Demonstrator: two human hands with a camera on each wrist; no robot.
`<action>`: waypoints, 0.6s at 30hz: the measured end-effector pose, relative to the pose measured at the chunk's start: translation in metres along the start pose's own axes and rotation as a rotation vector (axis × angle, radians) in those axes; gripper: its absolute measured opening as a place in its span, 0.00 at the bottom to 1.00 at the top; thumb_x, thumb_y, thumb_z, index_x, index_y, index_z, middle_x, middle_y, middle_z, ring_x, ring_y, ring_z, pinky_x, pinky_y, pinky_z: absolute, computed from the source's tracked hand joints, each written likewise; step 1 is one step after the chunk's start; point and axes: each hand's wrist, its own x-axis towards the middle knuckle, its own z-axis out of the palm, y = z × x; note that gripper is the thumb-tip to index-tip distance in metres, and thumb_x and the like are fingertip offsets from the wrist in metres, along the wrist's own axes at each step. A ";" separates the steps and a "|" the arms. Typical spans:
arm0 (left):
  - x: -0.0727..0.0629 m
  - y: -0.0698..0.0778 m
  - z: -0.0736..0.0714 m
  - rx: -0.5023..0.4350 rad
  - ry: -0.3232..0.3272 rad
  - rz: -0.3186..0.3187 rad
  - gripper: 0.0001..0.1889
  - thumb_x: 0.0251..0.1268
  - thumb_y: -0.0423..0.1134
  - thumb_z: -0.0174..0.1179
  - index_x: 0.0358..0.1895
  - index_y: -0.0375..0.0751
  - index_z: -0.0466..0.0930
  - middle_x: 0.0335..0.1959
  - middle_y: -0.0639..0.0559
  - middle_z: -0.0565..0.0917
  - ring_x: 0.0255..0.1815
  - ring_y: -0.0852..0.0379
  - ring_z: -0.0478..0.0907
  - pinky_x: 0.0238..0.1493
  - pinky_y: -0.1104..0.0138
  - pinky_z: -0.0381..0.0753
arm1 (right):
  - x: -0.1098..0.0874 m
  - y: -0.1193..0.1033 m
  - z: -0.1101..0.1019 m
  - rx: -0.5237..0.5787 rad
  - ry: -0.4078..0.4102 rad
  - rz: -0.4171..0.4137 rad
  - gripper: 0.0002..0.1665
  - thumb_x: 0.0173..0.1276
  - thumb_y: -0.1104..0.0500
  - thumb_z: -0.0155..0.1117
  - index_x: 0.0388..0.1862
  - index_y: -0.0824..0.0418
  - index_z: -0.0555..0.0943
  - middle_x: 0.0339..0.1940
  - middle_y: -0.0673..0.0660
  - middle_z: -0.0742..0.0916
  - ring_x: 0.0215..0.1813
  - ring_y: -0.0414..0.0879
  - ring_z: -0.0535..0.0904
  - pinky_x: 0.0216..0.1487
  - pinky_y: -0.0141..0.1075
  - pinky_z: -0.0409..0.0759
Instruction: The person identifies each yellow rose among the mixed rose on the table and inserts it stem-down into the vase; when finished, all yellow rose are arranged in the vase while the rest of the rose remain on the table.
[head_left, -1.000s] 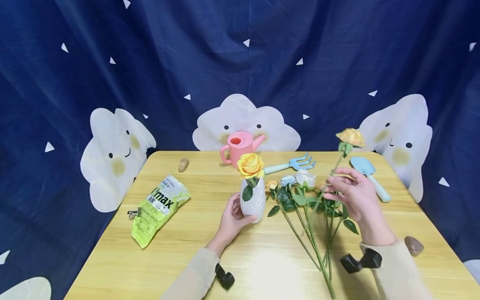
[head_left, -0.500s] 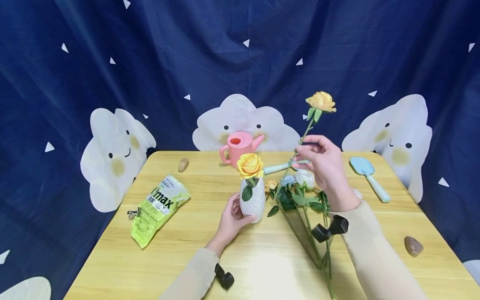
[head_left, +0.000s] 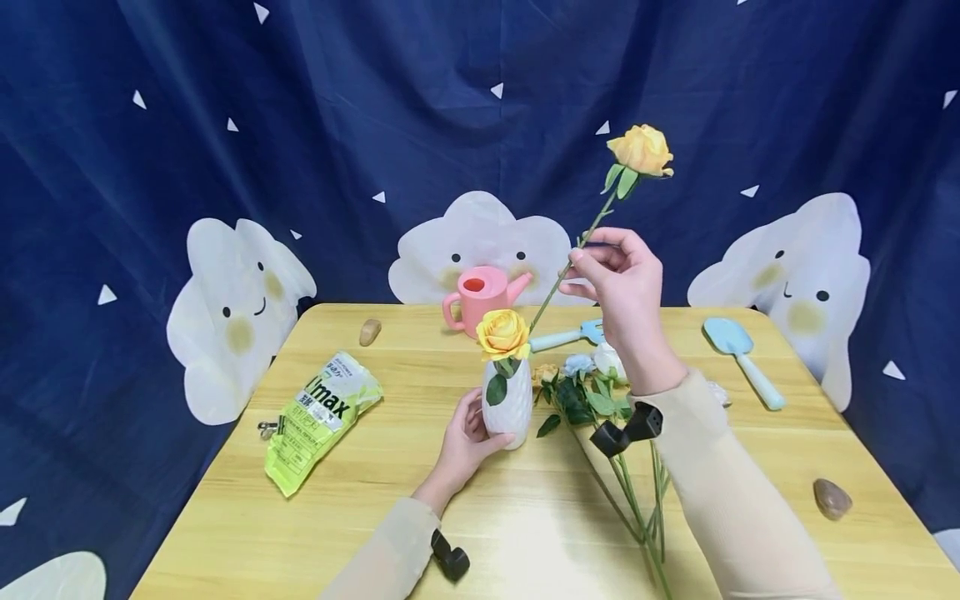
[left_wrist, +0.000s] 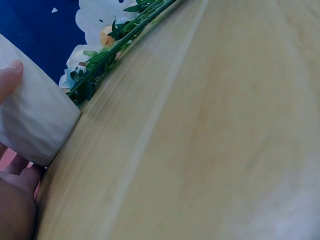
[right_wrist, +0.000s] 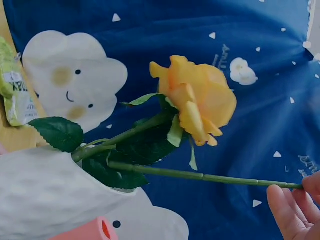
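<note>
My left hand [head_left: 465,446] grips the lower part of a white textured vase [head_left: 506,408], which stands on the table. In it is a yellow rose [head_left: 503,335] with dark green leaves. Between thumb and fingers, my right hand [head_left: 626,283] pinches the stem of a second, paler yellow rose [head_left: 641,152], raised and tilted with its bloom up to the right. In the right wrist view this green stem [right_wrist: 225,178] runs down to the leaves at the vase mouth. The left wrist view shows the vase base [left_wrist: 45,125] and part of the left hand.
Several artificial flowers [head_left: 577,392] lie right of the vase, stems toward the front. Behind stand a pink watering can [head_left: 482,300] and a blue hand fork [head_left: 558,338]. A blue trowel [head_left: 742,358], a green bag [head_left: 322,421], a clip [head_left: 267,428] and stones [head_left: 832,498] lie around.
My right hand has lifted the paler yellow rose from the flower pile and moved it up and left, bringing its lower stem end to the vase. The left hand stays on the vase.
</note>
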 end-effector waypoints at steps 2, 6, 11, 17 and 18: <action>0.000 0.000 0.000 0.001 -0.001 -0.002 0.40 0.46 0.23 0.68 0.64 0.38 0.59 0.58 0.42 0.71 0.61 0.46 0.67 0.64 0.57 0.62 | -0.001 0.003 0.003 -0.040 -0.020 -0.021 0.13 0.56 0.75 0.64 0.39 0.66 0.75 0.25 0.57 0.82 0.24 0.48 0.82 0.26 0.41 0.83; 0.000 0.000 0.000 -0.010 -0.001 -0.007 0.40 0.46 0.22 0.68 0.64 0.38 0.59 0.58 0.41 0.71 0.61 0.45 0.67 0.64 0.56 0.62 | -0.006 0.012 0.006 -0.148 -0.072 -0.039 0.12 0.57 0.75 0.64 0.39 0.66 0.76 0.26 0.56 0.83 0.25 0.48 0.82 0.27 0.43 0.83; 0.000 0.001 0.000 -0.011 0.006 -0.011 0.40 0.45 0.22 0.68 0.64 0.38 0.59 0.58 0.41 0.71 0.61 0.45 0.67 0.65 0.56 0.61 | -0.015 0.025 0.006 -0.255 -0.139 -0.013 0.12 0.58 0.74 0.63 0.41 0.70 0.75 0.28 0.58 0.82 0.28 0.48 0.82 0.29 0.46 0.83; 0.000 0.000 0.000 0.001 0.005 -0.014 0.40 0.46 0.22 0.68 0.64 0.37 0.58 0.58 0.40 0.71 0.60 0.45 0.67 0.64 0.56 0.62 | -0.028 0.038 0.003 -0.328 -0.198 0.050 0.12 0.61 0.71 0.63 0.42 0.75 0.74 0.31 0.67 0.81 0.30 0.50 0.82 0.32 0.51 0.82; 0.000 0.000 0.000 0.004 0.005 -0.014 0.40 0.46 0.22 0.68 0.64 0.37 0.58 0.58 0.40 0.71 0.60 0.45 0.67 0.64 0.56 0.62 | -0.030 0.041 0.002 -0.336 -0.205 0.060 0.12 0.61 0.70 0.63 0.42 0.75 0.75 0.30 0.66 0.81 0.30 0.50 0.82 0.32 0.51 0.82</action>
